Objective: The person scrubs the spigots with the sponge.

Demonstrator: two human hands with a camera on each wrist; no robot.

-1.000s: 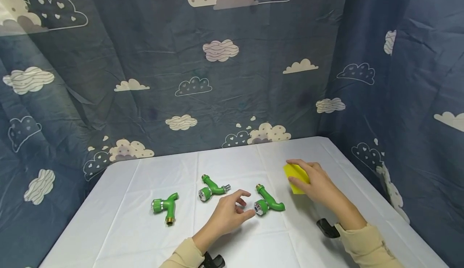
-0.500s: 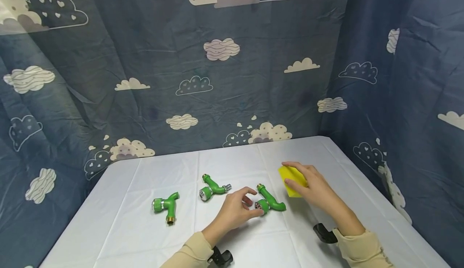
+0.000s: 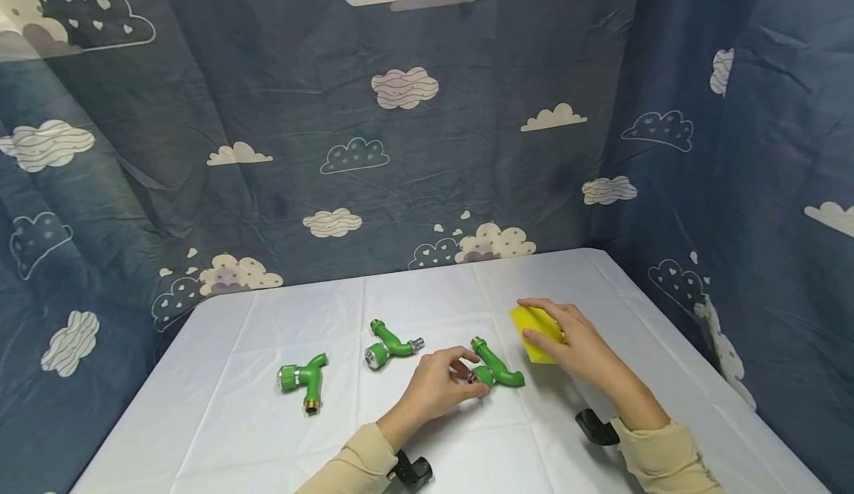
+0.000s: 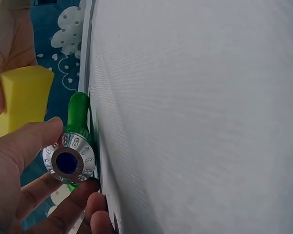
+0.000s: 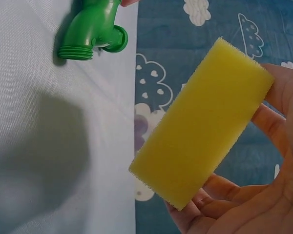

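Observation:
My left hand (image 3: pixel 437 386) has its thumb and fingers around the round knob of the rightmost green faucet (image 3: pixel 497 371), which lies on the table. In the left wrist view the thumb lies against the edge of the knob's silver face (image 4: pixel 83 155), with fingers on the opposite side. To the right, my right hand (image 3: pixel 587 346) grips a yellow sponge (image 3: pixel 537 333) above the table. The right wrist view shows the sponge block (image 5: pixel 202 124) pinched between thumb and fingers, apart from the faucet's threaded spout (image 5: pixel 78 46).
A second green faucet (image 3: pixel 394 348) with a silver nozzle lies left of my left hand. Farther left lies a third green faucet (image 3: pixel 312 381) with a brass end. White cloth covers the table (image 3: pixel 233 449); a dark cloud-print curtain (image 3: pixel 267 108) surrounds its back and sides.
My left hand has moved right, from beside the rightmost faucet to its knob, and its fingers have closed in. The right hand has shifted slightly left with the sponge.

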